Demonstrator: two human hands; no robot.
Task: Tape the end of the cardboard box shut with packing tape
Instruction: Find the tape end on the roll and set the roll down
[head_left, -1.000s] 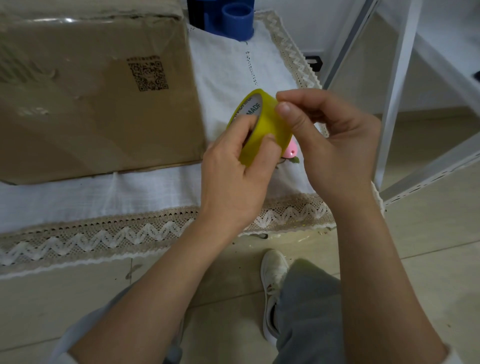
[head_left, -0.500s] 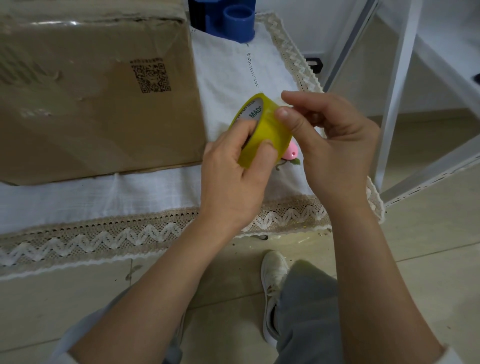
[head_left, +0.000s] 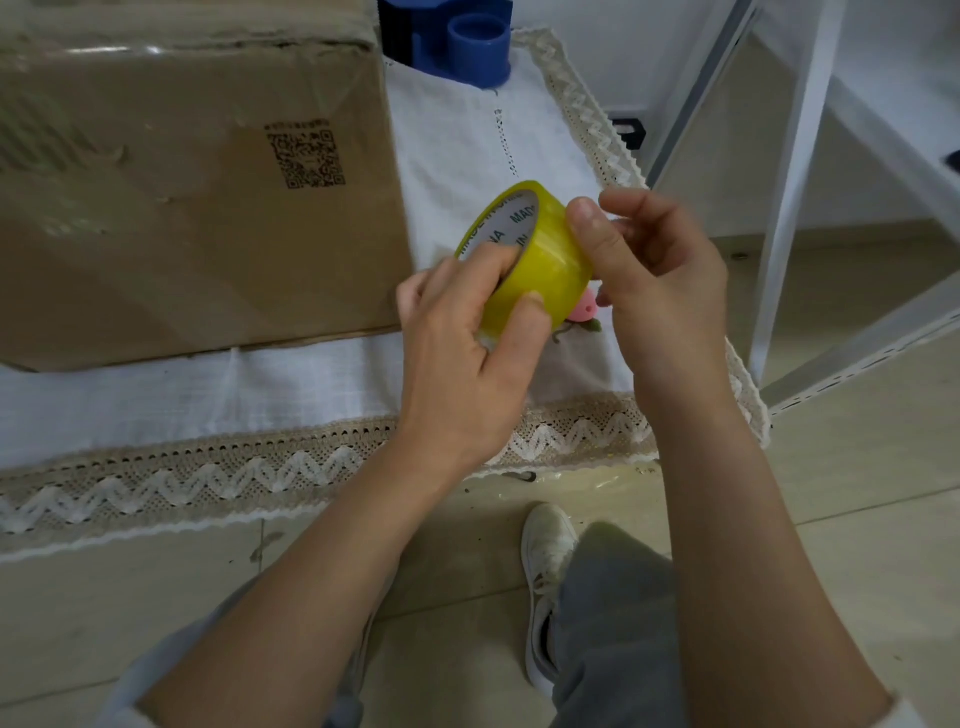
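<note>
A yellow roll of packing tape (head_left: 540, 254) is held in front of me above the table's right part. My left hand (head_left: 467, 343) grips it from below, thumb in the core and fingers on the outer face. My right hand (head_left: 660, 265) touches the roll's outer band with the thumb tip, other fingers curled. The large brown cardboard box (head_left: 182, 187) with a QR code stands on the table at the left, apart from both hands. Clear tape shines along its top edge.
A white tablecloth (head_left: 457, 140) with a lace border covers the low table. A blue plastic object (head_left: 467, 41) stands at the back. A white metal rack (head_left: 795, 156) rises on the right. Below are my legs and a white shoe (head_left: 545, 587) on the tiled floor.
The roll has turned a little in my hands, showing more of its printed core. My right thumb has slid along the outer band. The box has not moved.
</note>
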